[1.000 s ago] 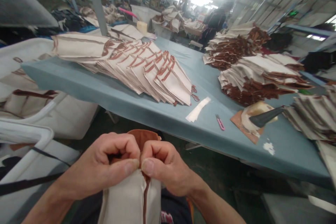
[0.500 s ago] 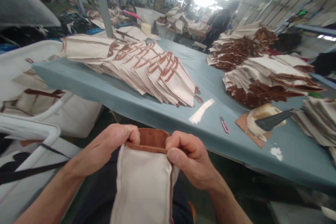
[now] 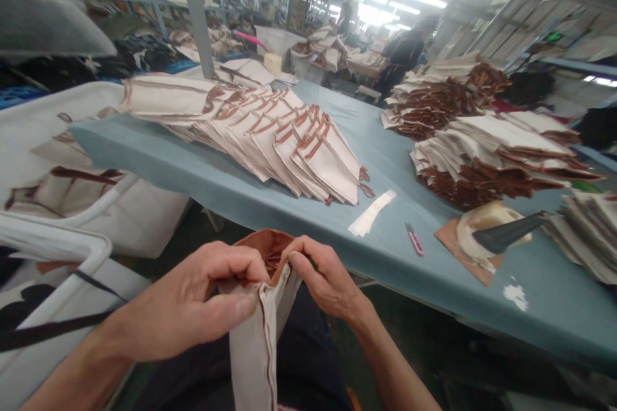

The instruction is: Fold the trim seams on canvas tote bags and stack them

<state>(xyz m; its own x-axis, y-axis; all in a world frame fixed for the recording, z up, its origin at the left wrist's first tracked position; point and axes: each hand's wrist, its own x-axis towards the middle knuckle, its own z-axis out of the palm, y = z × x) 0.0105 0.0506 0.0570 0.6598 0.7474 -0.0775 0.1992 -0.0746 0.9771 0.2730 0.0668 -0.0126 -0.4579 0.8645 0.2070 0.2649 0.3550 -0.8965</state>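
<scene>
A cream fabric bag point(image 3: 253, 347) with brown lining and a dark seam hangs over my lap, its mouth held open between both hands. My left hand point(image 3: 207, 295) pinches the near rim, thumb outside and fingers over the edge. At the far right of the opening, my right hand point(image 3: 322, 270) grips the rim between thumb and fingers. Brown lining point(image 3: 267, 247) shows inside the mouth. The lower end of the bag runs out of view.
Overlapping cream bags point(image 3: 284, 135) lie on the blue-green table point(image 3: 159, 148). Right of them are white strips point(image 3: 372, 213), pink thread snips point(image 3: 413, 239), a glue pot point(image 3: 486, 231) with a dark handle, and brown-edged stacks point(image 3: 482, 154). A white bin point(image 3: 139, 212) stands left. A person point(image 3: 400, 54) stands behind.
Both hands have turned the bag so that a side seam faces me. My left hand moved right and nearer along the rim; my right hand moved slightly left. The view shifted slightly.
</scene>
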